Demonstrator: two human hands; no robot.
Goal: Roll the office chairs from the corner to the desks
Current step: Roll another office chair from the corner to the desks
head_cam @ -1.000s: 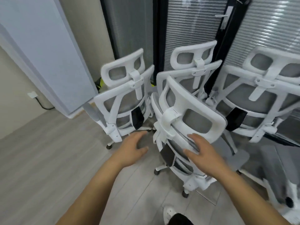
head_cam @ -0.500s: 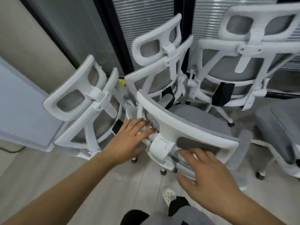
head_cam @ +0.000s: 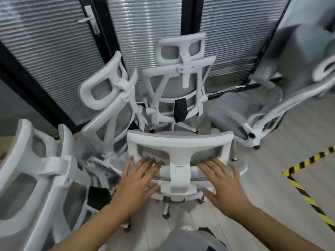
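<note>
In the head view, your left hand (head_cam: 135,180) and right hand (head_cam: 222,180) had come from mid-reach to lie on the nearest chair (head_cam: 178,153), flat-fingered either side of its headrest post, each grip released, clasping nothing; that chair stood just before the corner chairs (head_cam: 181,84), the striped floor tape (head_cam: 306,192) to its right; I judge you were ready to roll it.

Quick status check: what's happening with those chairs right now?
Left hand, right hand flat on nearest chair's headrest, fingers straight. Chair not yet out. Other chairs crowd ahead and left.
</note>
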